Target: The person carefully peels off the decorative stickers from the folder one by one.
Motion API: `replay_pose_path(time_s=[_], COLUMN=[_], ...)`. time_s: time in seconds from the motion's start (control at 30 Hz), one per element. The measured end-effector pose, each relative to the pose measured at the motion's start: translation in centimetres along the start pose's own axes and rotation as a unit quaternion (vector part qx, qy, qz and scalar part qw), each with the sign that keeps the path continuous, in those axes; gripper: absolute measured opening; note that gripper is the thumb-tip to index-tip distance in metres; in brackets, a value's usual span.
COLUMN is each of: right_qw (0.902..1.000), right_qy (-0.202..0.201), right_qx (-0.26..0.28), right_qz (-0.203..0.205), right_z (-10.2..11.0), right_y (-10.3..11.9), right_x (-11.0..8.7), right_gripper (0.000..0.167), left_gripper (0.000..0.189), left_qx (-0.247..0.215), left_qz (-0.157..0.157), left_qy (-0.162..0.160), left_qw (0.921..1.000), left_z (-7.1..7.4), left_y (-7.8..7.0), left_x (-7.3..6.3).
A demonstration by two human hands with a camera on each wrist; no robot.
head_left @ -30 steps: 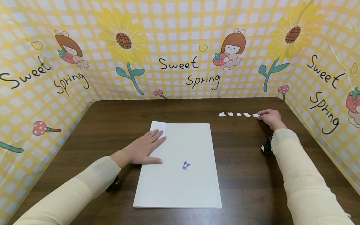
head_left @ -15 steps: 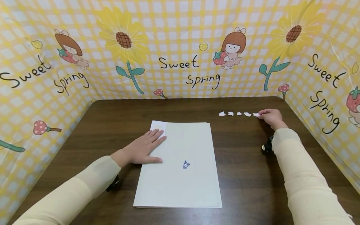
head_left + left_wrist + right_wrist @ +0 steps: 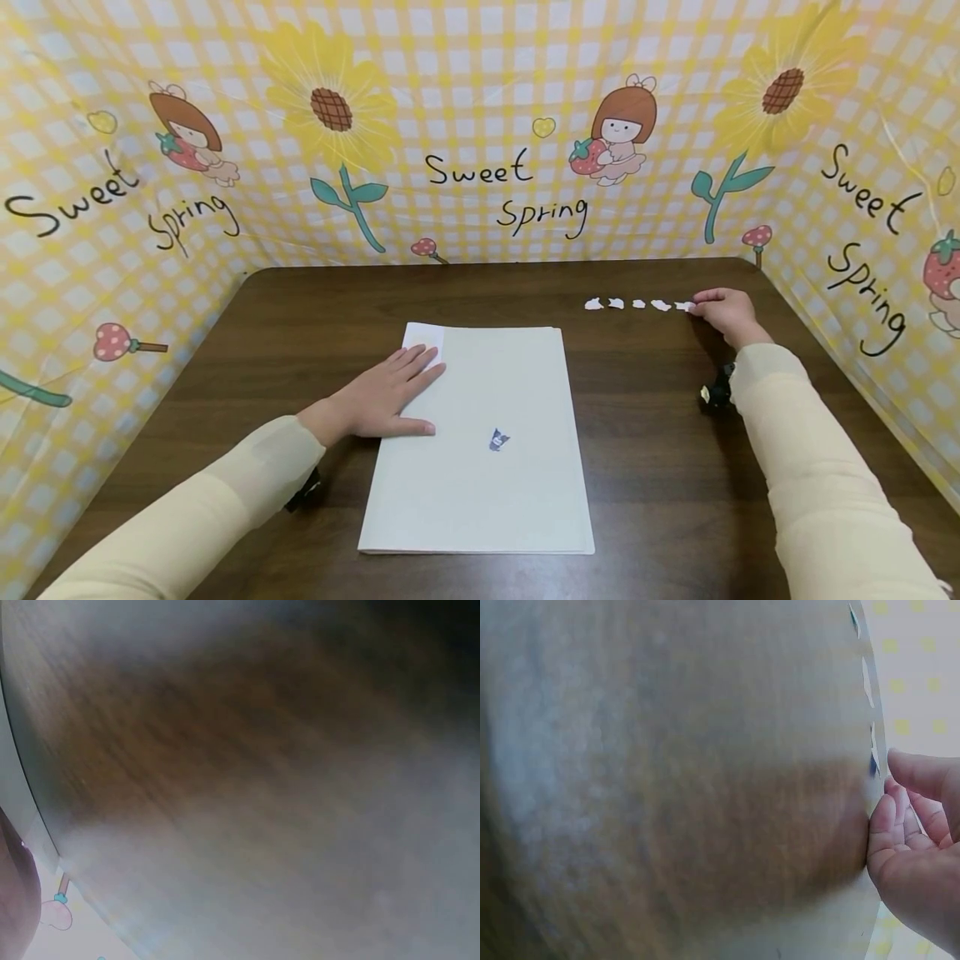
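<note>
My left hand (image 3: pixel 390 393) rests flat with spread fingers on the left side of a large white folder (image 3: pixel 517 500). Its fingertips lie over a smaller white paper slip (image 3: pixel 420 333) at the top left corner. A small purple cartoon figure (image 3: pixel 498 439) is on the folder's face. Far to the right, my right hand (image 3: pixel 726 315) pinches the edge of the rightmost small white paper cutout (image 3: pixel 682 307) between thumb and index finger. In the right wrist view, the thumb and curled fingers (image 3: pixel 922 806) are beside this cutout (image 3: pixel 874 761), which shows some blue.
Several more white cutouts (image 3: pixel 637 304) lie in a row to the left of my right hand, near the back of the dark wooden table (image 3: pixel 300 304). A yellow checked cloth (image 3: pixel 465 108) surrounds the table. The left wrist view is mostly blurred.
Hardly anything differs. My right hand has shifted very slightly at the rightmost cutout, while the left hand stays on the folder.
</note>
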State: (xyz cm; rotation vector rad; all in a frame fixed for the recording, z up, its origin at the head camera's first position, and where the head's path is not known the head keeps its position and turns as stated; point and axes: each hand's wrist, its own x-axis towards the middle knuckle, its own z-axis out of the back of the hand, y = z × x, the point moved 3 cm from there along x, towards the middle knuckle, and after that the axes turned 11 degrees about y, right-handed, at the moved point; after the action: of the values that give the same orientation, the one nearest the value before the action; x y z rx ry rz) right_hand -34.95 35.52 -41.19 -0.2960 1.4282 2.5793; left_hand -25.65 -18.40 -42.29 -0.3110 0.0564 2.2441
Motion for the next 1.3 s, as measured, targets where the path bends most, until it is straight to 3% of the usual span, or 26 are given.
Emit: replay_pose_path(time_s=[0.2,0.47,0.93,1.3], right_qw=[0.9998,0.9970,0.9835,0.9727], right_qy=[0.011,0.055,0.153,0.198], right_qx=[0.005,0.013,0.048,0.050], right_qz=[0.018,0.053,0.083,0.111], right_z=[-0.5,-2.3,-7.1,-11.1], right_y=[0.7,2.0,5.4,7.7], right_x=[-0.2,-0.7,-2.5,-3.8], right_gripper=[0.038,0.042,0.044,0.043], left_gripper=[0.095,0.095,0.097,0.097], left_qx=[-0.001,0.004,0.003,0.002], left_qz=[0.000,-0.002,0.005,0.009], left_qy=[-0.002,-0.004,0.005,0.008], left_qw=[1.0000,1.0000,1.0000,0.9999], left_z=[0.0,-0.2,-0.2,-0.3], left_y=[-0.1,0.0,0.0,0.1], left_x=[-0.1,0.1,0.0,0.0])
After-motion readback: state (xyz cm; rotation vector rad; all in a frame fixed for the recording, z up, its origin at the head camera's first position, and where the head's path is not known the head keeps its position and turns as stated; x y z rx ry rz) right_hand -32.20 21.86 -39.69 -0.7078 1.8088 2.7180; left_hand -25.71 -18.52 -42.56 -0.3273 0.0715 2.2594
